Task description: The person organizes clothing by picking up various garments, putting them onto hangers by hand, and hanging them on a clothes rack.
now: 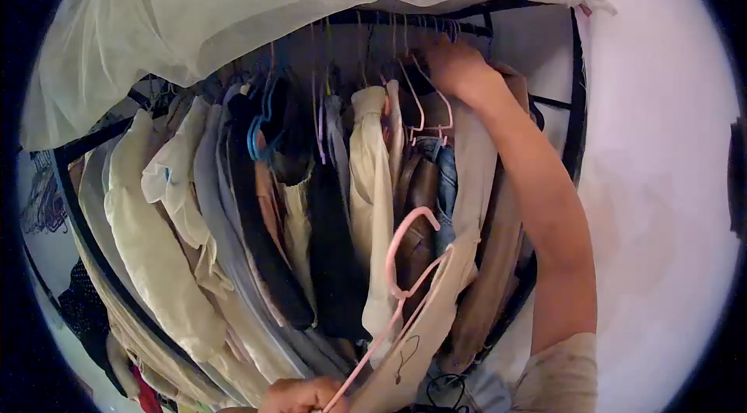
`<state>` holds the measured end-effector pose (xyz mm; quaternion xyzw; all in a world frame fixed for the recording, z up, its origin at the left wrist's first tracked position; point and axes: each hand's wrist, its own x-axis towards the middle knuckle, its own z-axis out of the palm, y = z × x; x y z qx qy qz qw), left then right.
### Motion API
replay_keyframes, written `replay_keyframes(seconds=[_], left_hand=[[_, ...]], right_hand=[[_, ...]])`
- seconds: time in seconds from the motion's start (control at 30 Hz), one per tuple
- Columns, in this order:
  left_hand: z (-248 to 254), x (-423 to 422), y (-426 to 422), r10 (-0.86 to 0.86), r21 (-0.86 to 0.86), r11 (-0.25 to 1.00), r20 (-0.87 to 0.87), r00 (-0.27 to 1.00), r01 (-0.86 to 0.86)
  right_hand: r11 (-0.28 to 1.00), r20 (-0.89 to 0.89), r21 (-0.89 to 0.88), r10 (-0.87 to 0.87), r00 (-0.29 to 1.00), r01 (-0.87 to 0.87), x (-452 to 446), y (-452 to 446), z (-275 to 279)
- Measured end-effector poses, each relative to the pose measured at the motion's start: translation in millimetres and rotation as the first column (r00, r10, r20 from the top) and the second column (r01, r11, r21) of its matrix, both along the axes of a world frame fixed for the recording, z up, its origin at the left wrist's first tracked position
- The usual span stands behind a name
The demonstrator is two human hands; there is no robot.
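At the bottom edge my left hand (299, 396) is closed round a pink hanger (398, 288), whose hook points up. A beige garment (416, 335) hangs on that hanger. My right hand (451, 63) is raised to the right part of the black rail (350, 19), among the hanger hooks; its fingers are hidden there. Just below and left of it hangs another pink hanger (420, 129) with blue denim (446, 187) under it. A long beige garment (473, 172) hangs below my right wrist.
Many clothes on hangers fill the black-framed rack, with cream shirts (140, 218) at the left and a blue hanger (261, 129) near the middle. A sheer white cloth (233, 4) drapes over the top. A pale wall (661, 179) stands at the right.
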<state>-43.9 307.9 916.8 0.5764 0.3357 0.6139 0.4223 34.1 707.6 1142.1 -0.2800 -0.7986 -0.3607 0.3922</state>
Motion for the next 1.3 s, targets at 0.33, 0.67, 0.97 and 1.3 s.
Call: replay_keyframes(seconds=[0.33, 0.67, 0.97, 1.3], left_hand=[[10, 4, -4, -0.023, 0.148, 0.989, 0.068, 0.997, 0.013], [61, 63, 60, -0.139, 0.123, 0.986, 0.217, 0.966, 0.115], [124, 107, 195, 0.581, 0.682, 0.672, -0.246, 0.776, -0.287], [152, 65, 209, 0.075, 0.306, 0.947, 0.073, 0.994, -0.094]], right_hand=[[0.967, 0.210, 0.104, -0.252, 0.945, 0.235, 64, 61, -16], [0.920, 0.213, 0.393, -0.073, 0.974, -0.018, 63, 71, -79], [0.945, 0.271, 0.286, 0.079, 0.959, -0.158, 51, 145, -194], [0.975, 0.535, 0.054, 0.153, 0.831, -0.214, 119, 185, -306]])
